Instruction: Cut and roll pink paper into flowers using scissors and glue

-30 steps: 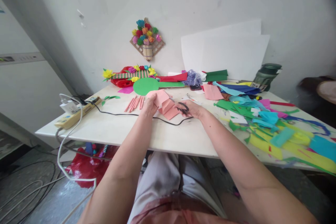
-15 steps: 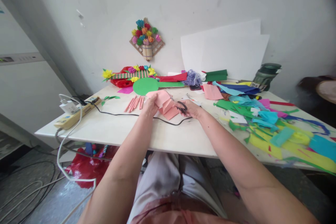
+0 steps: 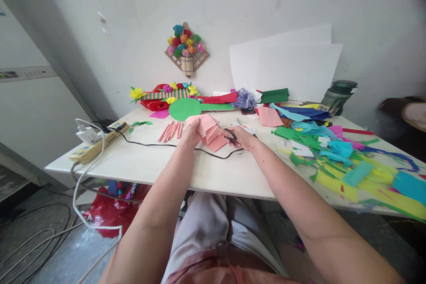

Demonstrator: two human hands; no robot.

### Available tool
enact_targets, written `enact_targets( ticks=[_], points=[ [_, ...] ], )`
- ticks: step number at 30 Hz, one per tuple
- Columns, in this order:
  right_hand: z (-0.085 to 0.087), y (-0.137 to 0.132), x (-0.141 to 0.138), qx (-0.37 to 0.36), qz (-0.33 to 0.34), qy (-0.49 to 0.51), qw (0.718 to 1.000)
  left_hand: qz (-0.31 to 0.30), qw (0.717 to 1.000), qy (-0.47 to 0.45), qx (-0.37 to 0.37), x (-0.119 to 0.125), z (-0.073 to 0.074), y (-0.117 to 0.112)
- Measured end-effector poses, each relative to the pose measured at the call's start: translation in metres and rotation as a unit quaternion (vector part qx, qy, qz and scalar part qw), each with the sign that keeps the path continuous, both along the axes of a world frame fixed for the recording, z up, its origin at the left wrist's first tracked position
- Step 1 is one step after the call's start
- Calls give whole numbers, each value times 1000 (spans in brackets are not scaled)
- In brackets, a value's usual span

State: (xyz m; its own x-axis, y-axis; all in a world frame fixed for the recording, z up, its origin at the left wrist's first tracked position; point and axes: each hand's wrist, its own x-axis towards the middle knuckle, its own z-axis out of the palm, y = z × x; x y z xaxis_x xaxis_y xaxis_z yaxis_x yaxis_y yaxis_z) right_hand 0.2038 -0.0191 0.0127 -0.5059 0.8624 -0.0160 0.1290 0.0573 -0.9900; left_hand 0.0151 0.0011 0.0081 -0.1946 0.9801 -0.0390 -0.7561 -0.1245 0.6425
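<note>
My left hand (image 3: pixel 191 134) grips a sheet of pink paper (image 3: pixel 207 125) by its left side, with fingers closed. In my right hand (image 3: pixel 242 138) is a pair of scissors (image 3: pixel 230 135) with black handles, fingers wrapped round the loops. The blades point up and left at the paper's right part; whether they are apart I cannot tell. Below the held sheet, a folded pink piece (image 3: pixel 214 141) hangs or lies close to the table. Several pink paper rolls (image 3: pixel 170 131) lie left of my left hand.
A black cord (image 3: pixel 153 145) crosses the table from a power strip (image 3: pixel 89 148). Behind my hands lies a green round paper piece (image 3: pixel 184 109). Coloured paper scraps (image 3: pixel 333 151) cover the right side, with a dark green bottle (image 3: pixel 337 96) behind. A flower decoration (image 3: pixel 187 49) hangs on the wall.
The hands, scissors and pink paper hold nearly the same place. The whole view has shifted very slightly.
</note>
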Motion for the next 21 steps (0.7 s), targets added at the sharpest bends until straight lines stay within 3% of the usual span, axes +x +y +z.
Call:
enact_targets(
  ticks=[21],
  points=[
    [-2, 1, -1, 15, -16, 2, 1000, 15, 1000, -13, -7, 1, 2, 0]
  ],
)
